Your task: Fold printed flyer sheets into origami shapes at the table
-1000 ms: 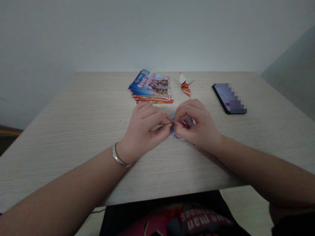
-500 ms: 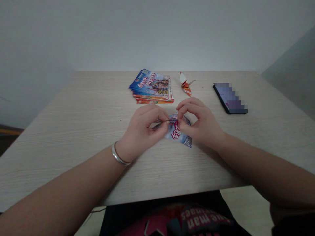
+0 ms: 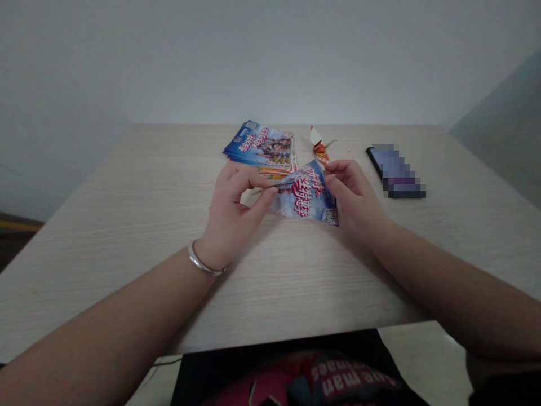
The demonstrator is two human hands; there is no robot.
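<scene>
A folded piece of printed blue and red paper [image 3: 305, 197] is held just above the table between both hands. My left hand [image 3: 232, 217] pinches its left corner between thumb and forefinger; a silver bracelet sits on that wrist. My right hand [image 3: 353, 194] grips the paper's right edge with closed fingers. The paper has spread into a wider, roughly triangular shape with its printed side facing me.
A stack of printed leaflets [image 3: 262, 148] lies behind the hands. A small folded paper crane [image 3: 320, 148] stands to its right. A dark phone [image 3: 395, 169] lies at the right. The wooden table [image 3: 127, 225] ends close to my lap.
Both hands have moved apart and slightly away from me, and the small folded paper between them has opened out into a wider shape.
</scene>
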